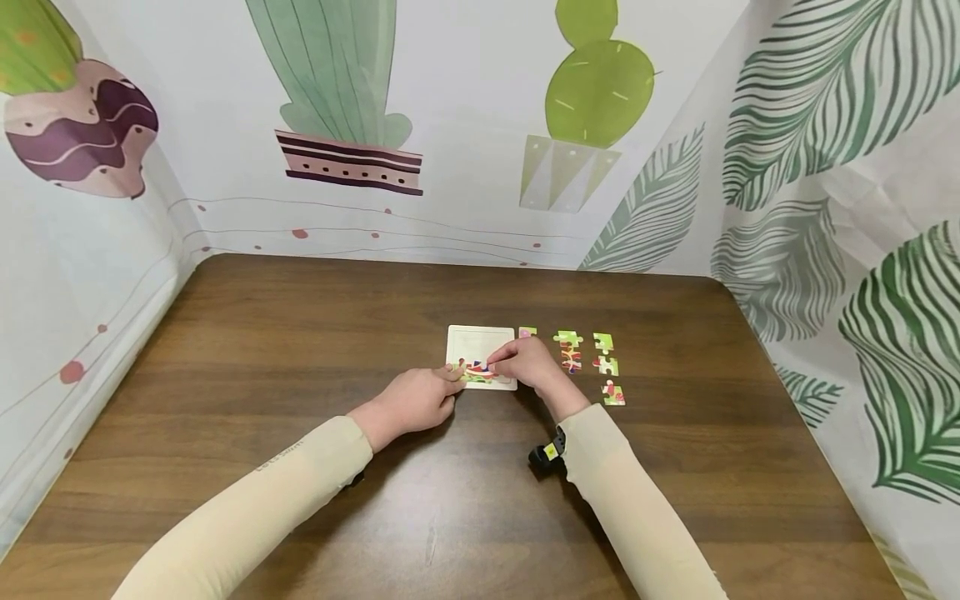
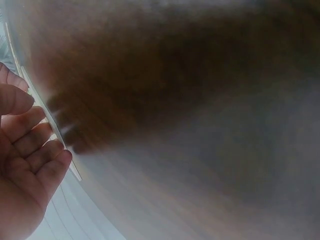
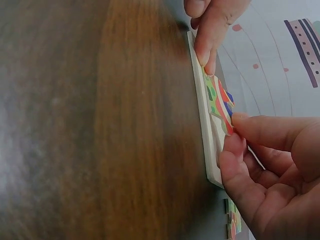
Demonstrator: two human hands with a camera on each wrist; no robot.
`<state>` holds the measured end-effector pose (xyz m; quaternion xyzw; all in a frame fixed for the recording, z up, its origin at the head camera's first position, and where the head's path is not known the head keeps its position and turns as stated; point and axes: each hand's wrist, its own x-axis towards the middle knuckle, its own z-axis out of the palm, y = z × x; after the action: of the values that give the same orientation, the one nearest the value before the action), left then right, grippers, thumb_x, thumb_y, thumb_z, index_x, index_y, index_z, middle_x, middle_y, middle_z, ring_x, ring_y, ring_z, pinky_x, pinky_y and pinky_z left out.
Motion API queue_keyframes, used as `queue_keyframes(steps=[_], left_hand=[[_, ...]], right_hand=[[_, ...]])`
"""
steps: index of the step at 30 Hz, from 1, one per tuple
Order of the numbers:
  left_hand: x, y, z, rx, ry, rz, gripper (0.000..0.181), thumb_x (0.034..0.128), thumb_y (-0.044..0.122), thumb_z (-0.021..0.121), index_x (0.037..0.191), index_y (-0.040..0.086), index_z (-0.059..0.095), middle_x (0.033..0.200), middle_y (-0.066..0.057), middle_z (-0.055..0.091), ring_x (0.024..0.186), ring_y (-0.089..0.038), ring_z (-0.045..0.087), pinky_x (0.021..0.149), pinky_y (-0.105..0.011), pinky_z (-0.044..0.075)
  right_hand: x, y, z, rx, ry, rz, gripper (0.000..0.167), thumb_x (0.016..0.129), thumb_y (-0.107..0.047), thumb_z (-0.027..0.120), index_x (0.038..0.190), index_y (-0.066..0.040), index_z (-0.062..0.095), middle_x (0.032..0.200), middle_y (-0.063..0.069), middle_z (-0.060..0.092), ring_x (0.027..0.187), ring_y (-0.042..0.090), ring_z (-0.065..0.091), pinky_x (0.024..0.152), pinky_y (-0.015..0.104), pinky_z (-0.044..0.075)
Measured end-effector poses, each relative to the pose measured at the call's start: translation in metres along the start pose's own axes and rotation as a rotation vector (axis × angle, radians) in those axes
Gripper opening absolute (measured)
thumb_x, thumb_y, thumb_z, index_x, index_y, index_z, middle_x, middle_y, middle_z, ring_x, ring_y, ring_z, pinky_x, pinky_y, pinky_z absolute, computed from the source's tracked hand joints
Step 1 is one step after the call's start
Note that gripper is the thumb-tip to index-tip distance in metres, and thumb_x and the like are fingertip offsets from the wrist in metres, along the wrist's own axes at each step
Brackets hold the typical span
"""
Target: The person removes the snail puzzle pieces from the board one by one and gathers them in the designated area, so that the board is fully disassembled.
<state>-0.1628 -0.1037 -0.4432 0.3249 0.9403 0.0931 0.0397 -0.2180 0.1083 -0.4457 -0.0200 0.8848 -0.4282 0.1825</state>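
Note:
A white puzzle tray (image 1: 480, 337) lies on the table, with colourful jigsaw pieces (image 1: 474, 377) along its near side. My left hand (image 1: 420, 398) holds the tray's near left corner, its fingertips over the pieces there. In the left wrist view, the curled fingers (image 2: 37, 145) of that hand meet the tray's thin edge. From the right, my right hand (image 1: 528, 364) reaches over the tray and pinches a red and blue puzzle piece (image 3: 229, 110) between thumb and fingers, against the pieces in the tray. Its fingertips partly cover this piece.
Loose puzzle pieces lie right of the tray: a pink and green one (image 1: 527, 332), two in a column (image 1: 570, 339), and more at the far right (image 1: 603, 342). The brown table (image 1: 300, 325) meets a patterned wall cloth (image 1: 465, 167) at the back.

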Motion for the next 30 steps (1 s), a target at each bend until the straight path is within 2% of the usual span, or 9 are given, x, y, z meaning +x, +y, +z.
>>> queue_keyframes(steps=[12,23,30], left_hand=[[-0.0005,0.0008,0.0,-0.004,0.006,-0.001,0.036,0.0953,0.012,0.06,0.129,0.005,0.072,0.14,-0.013,0.066,0.13,-0.028,0.066,0.1,-0.045,0.057],[0.0002,0.0,0.0009,-0.009,-0.005,-0.002,0.037,0.0952,0.012,0.06,0.13,0.005,0.071,0.142,-0.013,0.065,0.131,-0.028,0.065,0.1,-0.045,0.057],[-0.0007,-0.0005,0.0007,-0.013,-0.01,-0.004,0.038,0.0956,0.013,0.059,0.131,0.005,0.07,0.143,-0.013,0.064,0.132,-0.029,0.064,0.101,-0.045,0.056]], right_hand=[[0.0,0.0015,0.001,0.003,0.019,-0.005,0.014,0.088,-0.01,0.074,0.095,0.0,0.081,0.083,0.006,0.076,0.073,0.011,0.053,0.063,0.02,0.042],[0.0019,0.0024,-0.0008,0.054,-0.001,0.021,0.016,0.089,-0.009,0.074,0.099,0.003,0.08,0.087,0.007,0.076,0.072,0.009,0.056,0.065,0.018,0.046],[0.003,0.0016,-0.0007,0.088,-0.008,0.036,0.016,0.091,-0.008,0.073,0.1,0.004,0.079,0.076,-0.002,0.069,0.068,0.007,0.054,0.064,0.017,0.047]])
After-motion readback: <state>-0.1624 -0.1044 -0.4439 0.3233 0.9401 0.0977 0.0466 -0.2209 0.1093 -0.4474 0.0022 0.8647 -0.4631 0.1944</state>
